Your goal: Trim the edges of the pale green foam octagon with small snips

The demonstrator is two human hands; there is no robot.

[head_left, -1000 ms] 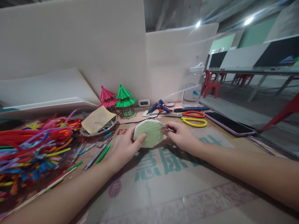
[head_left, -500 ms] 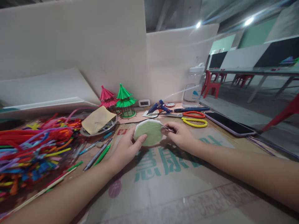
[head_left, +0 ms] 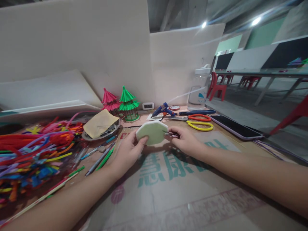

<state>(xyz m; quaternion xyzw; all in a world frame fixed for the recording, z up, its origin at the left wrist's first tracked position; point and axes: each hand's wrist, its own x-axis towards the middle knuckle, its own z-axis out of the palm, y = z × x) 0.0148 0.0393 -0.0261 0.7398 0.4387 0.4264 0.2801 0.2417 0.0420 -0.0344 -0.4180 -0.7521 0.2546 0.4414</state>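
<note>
A pale green, many-sided disc (head_left: 154, 132) with a thick white rim is held up, tilted towards me, above the cardboard-covered table. My left hand (head_left: 131, 147) pinches its left edge, thumb on the green face. At the disc's right edge my right hand (head_left: 185, 140) is closed on a small pointed metal tool (head_left: 171, 133). Its tip lies over the right part of the green face; whether it touches cannot be made out. The fingers hide most of the tool, so its exact kind is unclear.
Left lies a heap of colourful pipe cleaners (head_left: 36, 154), beside pens (head_left: 99, 160) and a metal dish (head_left: 113, 130). Behind stand red (head_left: 109, 101) and green (head_left: 129, 104) pavilion models, a blue glue gun (head_left: 165, 110), scissors (head_left: 199, 125), a bottle (head_left: 198, 91) and a phone (head_left: 235, 127).
The disc has risen slightly and tipped more upright, showing more of its white rim. The tool's tip now shows over the green face. Both hands have kept their hold.
</note>
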